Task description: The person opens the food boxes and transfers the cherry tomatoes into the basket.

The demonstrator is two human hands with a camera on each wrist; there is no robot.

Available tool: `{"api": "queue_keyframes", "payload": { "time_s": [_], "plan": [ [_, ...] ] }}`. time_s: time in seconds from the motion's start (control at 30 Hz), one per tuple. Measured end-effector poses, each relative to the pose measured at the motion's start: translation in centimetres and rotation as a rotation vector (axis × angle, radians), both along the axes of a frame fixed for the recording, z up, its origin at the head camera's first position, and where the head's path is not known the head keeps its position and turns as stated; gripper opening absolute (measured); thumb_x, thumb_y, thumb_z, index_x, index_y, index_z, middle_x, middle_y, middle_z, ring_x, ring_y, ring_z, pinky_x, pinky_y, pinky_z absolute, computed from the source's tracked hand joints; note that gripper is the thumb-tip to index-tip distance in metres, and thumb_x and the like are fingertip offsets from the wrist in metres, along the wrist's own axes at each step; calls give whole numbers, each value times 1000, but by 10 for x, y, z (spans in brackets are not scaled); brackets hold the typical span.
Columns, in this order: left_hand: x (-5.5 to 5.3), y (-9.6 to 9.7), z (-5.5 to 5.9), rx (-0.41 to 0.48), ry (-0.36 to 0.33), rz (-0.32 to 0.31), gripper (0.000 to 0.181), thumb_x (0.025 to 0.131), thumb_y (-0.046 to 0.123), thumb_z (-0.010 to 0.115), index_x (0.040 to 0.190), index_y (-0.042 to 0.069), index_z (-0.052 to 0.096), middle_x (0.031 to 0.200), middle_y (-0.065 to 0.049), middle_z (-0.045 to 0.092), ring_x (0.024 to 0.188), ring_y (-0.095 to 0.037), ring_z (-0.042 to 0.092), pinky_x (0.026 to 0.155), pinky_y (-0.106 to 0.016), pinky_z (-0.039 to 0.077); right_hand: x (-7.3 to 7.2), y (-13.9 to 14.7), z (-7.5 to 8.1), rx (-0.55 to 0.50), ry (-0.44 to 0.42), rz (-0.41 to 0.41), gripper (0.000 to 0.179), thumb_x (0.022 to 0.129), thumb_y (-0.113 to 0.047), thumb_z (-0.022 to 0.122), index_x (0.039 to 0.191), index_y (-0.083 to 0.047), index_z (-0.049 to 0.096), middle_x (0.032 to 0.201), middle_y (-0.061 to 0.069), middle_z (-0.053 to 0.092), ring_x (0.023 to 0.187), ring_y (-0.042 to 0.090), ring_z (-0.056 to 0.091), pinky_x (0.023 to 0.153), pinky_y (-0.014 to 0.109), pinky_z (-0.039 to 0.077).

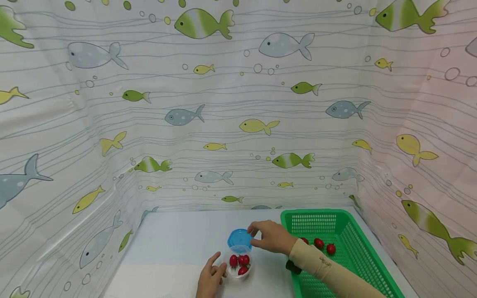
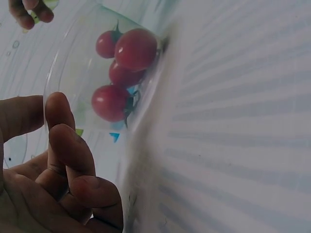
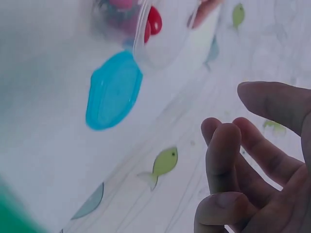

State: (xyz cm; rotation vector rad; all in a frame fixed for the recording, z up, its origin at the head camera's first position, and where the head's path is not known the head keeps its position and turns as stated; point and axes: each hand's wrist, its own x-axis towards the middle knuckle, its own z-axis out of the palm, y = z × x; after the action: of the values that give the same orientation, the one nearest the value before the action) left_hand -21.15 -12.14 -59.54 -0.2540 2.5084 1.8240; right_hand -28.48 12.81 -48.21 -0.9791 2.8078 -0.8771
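A clear plastic cup (image 1: 238, 276) stands on the white table, holding several red cherry tomatoes (image 1: 243, 260) with green stems. My left hand (image 1: 211, 276) is at its left side, fingertips right at the rim and wall and the index finger extended; in the left wrist view, the other fingers bend loosely beside the clear wall. Just behind the cup lies a blue lid (image 1: 238, 239), seen lying apart from my fingers in the right wrist view (image 3: 114, 92). My right hand (image 1: 272, 236) hovers to the right of the lid, with thumb and fingers apart and nothing between them.
A green slotted basket (image 1: 357, 269) stands at the right, under my right forearm, with a few loose cherry tomatoes (image 1: 331, 248) in it. A fish-patterned curtain (image 1: 223, 124) encloses the back and sides of the white table (image 1: 167, 248).
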Motion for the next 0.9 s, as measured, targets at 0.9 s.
{"api": "queue_keyframes", "payload": {
  "time_s": [0.9],
  "plan": [
    [3, -5, -3, 88, 74, -62, 65, 102, 29, 64, 149, -9, 39, 70, -2, 62, 61, -17, 53, 60, -28, 44, 13, -80, -35, 301, 7, 31, 24, 86, -33, 82, 107, -25, 78, 86, -12, 71, 75, 1, 60, 70, 33, 54]
  ]
}}
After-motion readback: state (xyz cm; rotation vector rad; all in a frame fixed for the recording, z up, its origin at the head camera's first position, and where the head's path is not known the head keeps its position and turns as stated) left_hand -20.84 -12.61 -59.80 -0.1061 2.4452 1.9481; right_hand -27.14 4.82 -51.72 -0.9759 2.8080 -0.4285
